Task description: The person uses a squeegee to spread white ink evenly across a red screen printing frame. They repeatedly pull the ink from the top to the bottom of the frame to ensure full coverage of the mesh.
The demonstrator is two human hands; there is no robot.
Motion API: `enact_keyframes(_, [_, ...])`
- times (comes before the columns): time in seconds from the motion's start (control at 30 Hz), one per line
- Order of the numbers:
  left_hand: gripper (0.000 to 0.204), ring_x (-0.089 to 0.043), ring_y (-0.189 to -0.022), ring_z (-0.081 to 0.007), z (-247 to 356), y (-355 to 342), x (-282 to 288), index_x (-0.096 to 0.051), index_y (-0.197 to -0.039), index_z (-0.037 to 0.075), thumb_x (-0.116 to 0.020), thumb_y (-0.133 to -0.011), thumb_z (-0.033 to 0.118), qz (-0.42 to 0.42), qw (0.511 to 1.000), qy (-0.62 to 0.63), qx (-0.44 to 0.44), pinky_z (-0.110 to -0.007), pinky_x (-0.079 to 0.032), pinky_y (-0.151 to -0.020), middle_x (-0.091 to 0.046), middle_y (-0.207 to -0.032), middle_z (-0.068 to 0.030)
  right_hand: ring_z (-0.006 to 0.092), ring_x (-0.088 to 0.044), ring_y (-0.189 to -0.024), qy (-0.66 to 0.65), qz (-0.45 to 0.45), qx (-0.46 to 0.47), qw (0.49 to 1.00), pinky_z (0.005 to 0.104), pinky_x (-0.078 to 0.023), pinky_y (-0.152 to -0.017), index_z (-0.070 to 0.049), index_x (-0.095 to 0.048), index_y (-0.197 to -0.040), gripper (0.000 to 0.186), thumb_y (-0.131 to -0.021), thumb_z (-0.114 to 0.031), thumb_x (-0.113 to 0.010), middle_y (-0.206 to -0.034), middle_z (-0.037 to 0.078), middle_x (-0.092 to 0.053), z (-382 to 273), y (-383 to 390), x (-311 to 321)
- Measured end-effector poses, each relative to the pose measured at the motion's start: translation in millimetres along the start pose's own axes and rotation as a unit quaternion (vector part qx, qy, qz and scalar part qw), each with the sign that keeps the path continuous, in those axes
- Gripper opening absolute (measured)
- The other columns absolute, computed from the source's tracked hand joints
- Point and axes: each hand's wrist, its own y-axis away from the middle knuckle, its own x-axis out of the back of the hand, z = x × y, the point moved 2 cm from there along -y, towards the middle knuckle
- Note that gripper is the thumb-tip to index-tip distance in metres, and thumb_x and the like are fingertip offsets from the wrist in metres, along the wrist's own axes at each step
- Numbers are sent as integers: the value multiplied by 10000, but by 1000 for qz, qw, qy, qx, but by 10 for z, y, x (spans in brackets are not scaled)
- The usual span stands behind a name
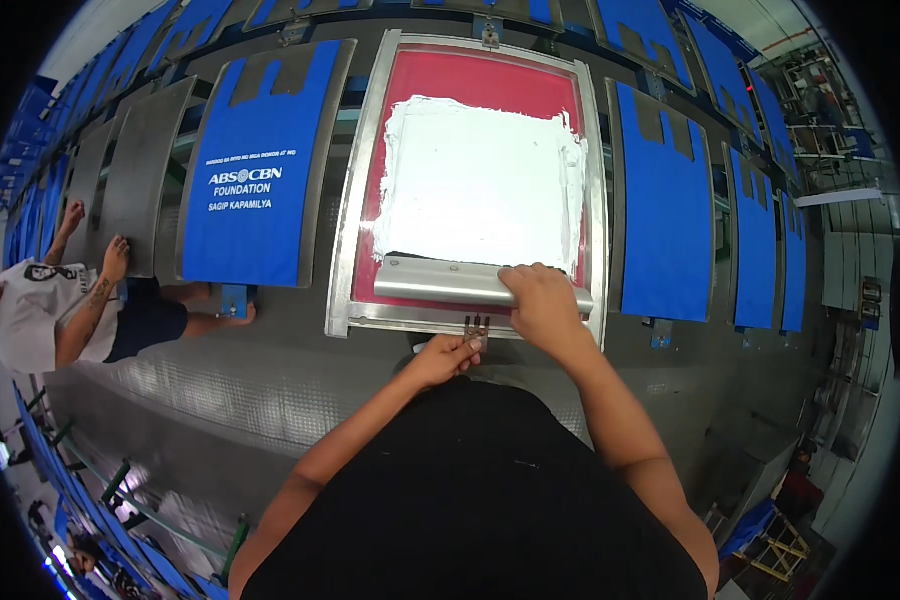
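In front of me lies a screen-printing frame (592, 200) with silver metal sides and red mesh (480, 75). A broad layer of white ink (480, 185) covers most of the mesh, ragged at its edges. Across the near end rests a long metal squeegee (430, 284), at the near border of the ink. My right hand (545, 305) is closed over the squeegee's right half, thumb toward me. My left hand (448, 360) pinches a small pronged metal bracket (477, 330) at the middle of the frame's near edge.
Flat boards carrying blue fabric pieces (255, 120) stand in rows left and right, one piece with white print. At the left a co-worker in a white shirt (55, 310) reaches to a bare grey board (148, 180). Shelving and machinery (840, 140) line the far right.
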Motion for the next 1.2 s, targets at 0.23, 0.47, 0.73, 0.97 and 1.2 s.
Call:
enact_keyframes(0.23, [466,-485,-551,-104,33,-73,-75,-632,-713,45,-564,-928,453,105,983,-149,29,-273,-391,-525,-522,-583,-3,278,-590,-970,75,0,-22,997,431,-415,-897,-97,-604,-1121,446,-682,-111,-680,-993,95,-656,439,-43,407])
enact_keyframes(0.47, [355,-616,-644,-187,545,126,53,-677,-842,39,-575,-918,370,216,856,-468,-29,-334,-473,-602,-635,-684,-121,224,-627,-886,-219,17,-127,967,413,-424,-887,-99,-693,-1025,412,-656,-255,-790,-898,77,-659,1554,242,143])
enact_keyframes(0.73, [428,-618,-1010,-220,1017,2,1602,-572,-1236,-15,-531,-973,321,470,841,-214,-158,-287,-450,-876,-661,-1111,-161,117,-606,-758,-477,43,-237,845,261,-481,-682,7,-686,-1009,395,-732,-244,-815,-842,55,-673,1767,-208,-130])
enact_keyframes(0.97, [535,-589,-1144,-337,964,82,723,-496,-1311,-32,-543,-953,363,452,852,-176,-198,-353,-442,-955,-612,-1192,-251,136,-613,-807,-456,78,-254,850,293,-480,-752,-10,-688,-984,329,-720,-178,-790,-892,57,-679,2165,463,539])
enact_keyframes(1.2, [553,-598,-1075,-419,1156,-690,-802,-467,-1317,-55,-544,-948,350,374,876,-156,-261,-405,-476,-894,-610,-1120,-303,148,-586,-892,-423,148,-280,849,300,-431,-830,-18,-676,-998,361,-697,-178,-795,-921,41,-663,3291,1688,1407])
